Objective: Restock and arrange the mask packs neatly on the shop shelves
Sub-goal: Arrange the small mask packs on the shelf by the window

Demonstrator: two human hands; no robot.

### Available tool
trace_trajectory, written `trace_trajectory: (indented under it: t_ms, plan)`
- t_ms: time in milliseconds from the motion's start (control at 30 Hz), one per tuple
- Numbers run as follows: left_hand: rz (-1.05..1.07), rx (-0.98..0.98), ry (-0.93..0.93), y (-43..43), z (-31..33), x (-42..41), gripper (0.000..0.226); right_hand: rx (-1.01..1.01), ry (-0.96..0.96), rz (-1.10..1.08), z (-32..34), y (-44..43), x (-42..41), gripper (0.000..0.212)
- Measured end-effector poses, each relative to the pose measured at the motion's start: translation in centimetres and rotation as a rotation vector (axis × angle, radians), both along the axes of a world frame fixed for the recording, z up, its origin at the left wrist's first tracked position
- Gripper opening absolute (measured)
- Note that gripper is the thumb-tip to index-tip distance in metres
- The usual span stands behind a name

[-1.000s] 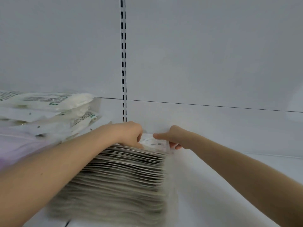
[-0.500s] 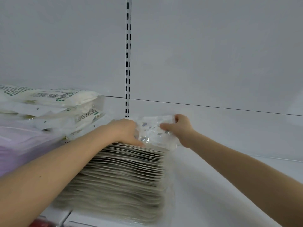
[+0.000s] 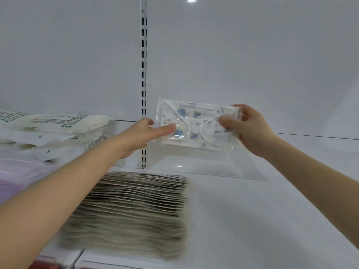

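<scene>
- The person holds one clear mask pack [image 3: 196, 127], printed with small blue figures, in the air over the back edge of the shelf [image 3: 272, 220]. It is just right of the slotted upright [image 3: 143, 65] and not touching the surface.
- The left hand [image 3: 139, 136] pinches the pack's left edge between the thumb and nearly straight fingers. The right hand [image 3: 250, 129] grips the right edge, thumb in front and fingers curled behind. Both are closed on the pack.
- Below it, a dense row of packs [image 3: 132, 210] runs from the shelf's front edge toward the back edge, left of the middle. It is blurred, so I cannot tell how squarely it stands.
- At the shelf's left edge, a loose heap of white packs with green print [image 3: 58, 123] lies on purple packs [image 3: 17, 177].
- To my eye the step is setting this pack in place, either at the back end of the row or beside it; I cannot tell which.
- Doing it well means holding it level by its two edges so the film does not buckle, then lowering it with its face parallel to the others.
- Neither hand should let go until the pack leans on its neighbour. Slick film slides, and a nudge could fan the row out.
- The last touch is to square its edges with the row.
</scene>
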State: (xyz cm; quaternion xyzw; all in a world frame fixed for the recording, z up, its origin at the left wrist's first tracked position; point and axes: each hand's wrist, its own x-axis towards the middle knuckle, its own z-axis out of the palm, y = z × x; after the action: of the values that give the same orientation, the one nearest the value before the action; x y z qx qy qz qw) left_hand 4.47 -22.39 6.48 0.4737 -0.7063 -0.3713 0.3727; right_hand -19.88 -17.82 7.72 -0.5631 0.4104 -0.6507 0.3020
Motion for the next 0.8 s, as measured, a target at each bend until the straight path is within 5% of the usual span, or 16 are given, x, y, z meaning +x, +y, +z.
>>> trace_trajectory:
  t_ms: [67, 167, 200, 433, 633, 700, 800]
  plan:
    - [-0.155, 0.105, 0.179, 0.9, 0.4, -0.6, 0.089, 0.015, -0.022, 0.080, 0.1, 1.3, -0.4, 0.024]
    - [-0.191, 0.092, 0.342, 3.2, 0.7, -2.2, 0.017, 0.022, -0.030, 0.126, 0.0, 3.3, -1.5, 0.024]
    - [-0.165, 0.067, 0.359, 4.1, 0.7, -2.7, 0.014, 0.021, -0.021, 0.135, -0.1, 4.0, -2.1, 0.023]
    - [-0.100, 0.039, 0.373, 10.2, -2.5, -9.6, 0.027, 0.043, 0.073, 0.093, -2.3, 10.1, -9.1, 0.023]
    - [-0.014, 0.059, 0.326, 14.0, -8.2, -15.4, 0.017, 0.122, 0.091, 0.047, -7.0, 13.8, -14.3, 0.033]
    - [0.007, 0.084, 0.296, 14.5, -9.3, -16.2, 0.033, 0.166, 0.132, 0.068, -8.5, 14.6, -15.0, 0.039]
    - [0.006, 0.121, 0.243, 15.5, -9.8, -16.9, 0.055, 0.221, 0.149, 0.175, -9.3, 15.5, -14.7, 0.020]
